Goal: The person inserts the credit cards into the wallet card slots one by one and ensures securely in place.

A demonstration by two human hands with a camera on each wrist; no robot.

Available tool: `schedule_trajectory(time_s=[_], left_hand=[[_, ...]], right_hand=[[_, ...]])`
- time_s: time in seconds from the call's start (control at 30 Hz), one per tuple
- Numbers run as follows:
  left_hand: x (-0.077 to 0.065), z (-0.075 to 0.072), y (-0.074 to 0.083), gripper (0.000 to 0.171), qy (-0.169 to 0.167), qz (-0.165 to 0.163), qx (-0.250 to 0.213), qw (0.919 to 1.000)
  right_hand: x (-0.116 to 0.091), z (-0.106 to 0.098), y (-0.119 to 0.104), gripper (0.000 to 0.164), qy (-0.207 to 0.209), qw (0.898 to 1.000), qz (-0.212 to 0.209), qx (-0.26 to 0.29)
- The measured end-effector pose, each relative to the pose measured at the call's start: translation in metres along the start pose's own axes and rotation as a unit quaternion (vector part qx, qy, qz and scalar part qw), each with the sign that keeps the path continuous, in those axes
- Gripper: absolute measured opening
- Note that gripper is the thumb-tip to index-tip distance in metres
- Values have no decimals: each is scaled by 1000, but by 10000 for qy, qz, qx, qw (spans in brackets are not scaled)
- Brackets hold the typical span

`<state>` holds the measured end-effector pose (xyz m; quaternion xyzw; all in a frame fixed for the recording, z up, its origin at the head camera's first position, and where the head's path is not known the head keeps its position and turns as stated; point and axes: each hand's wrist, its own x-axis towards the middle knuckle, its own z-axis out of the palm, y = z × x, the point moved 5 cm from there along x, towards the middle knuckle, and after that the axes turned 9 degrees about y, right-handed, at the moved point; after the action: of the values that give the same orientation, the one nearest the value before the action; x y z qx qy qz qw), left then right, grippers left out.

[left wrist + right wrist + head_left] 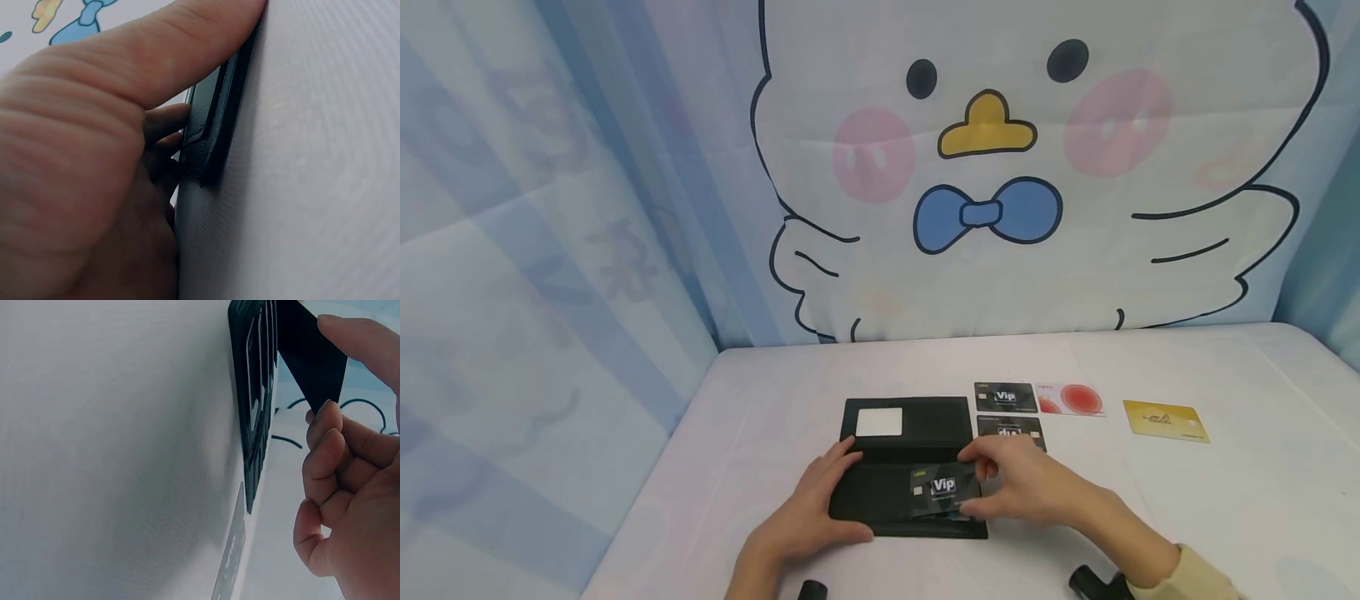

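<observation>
A black card wallet (887, 504) lies unfolded on the table, with a white rectangle (880, 422) on its upper flap. My left hand (808, 504) rests at the wallet's left side, fingertips touching its edge and thumb by the lower corner. Above the lower flap, my right hand (1026, 483) pinches a black Vip card (938, 487) between thumb and fingers. In the right wrist view the card's dark back (315, 359) is tilted away from the wallet. Beneath the card, a bit of something bluish shows at the wallet's lower right.
Beyond the wallet's right side lie a black Vip card (1005, 397), another black card (1009, 426) turned upside down and a white card with red circles (1070, 399). Farther right is a gold card (1166, 421). A printed curtain (985, 283) hangs behind the table.
</observation>
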<state>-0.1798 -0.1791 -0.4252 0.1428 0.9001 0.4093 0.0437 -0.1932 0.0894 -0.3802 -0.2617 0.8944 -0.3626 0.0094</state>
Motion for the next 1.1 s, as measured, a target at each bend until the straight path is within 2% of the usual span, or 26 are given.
schedule_trajectory(time_s=[0.5,0.87,1.1], left_hand=[[1,0,-1,95,21,-24,36,10000],[0,0,-1,95,-21,-36,-37,10000],[1,0,-1,95,-20,11,-42,10000]], right_hand=[[6,-3,-14,45,-129,9989,112,-427],[8,0,-12,47,-215,9986,410,-274],[9,1,-8,48,-188,9991,374,-82]])
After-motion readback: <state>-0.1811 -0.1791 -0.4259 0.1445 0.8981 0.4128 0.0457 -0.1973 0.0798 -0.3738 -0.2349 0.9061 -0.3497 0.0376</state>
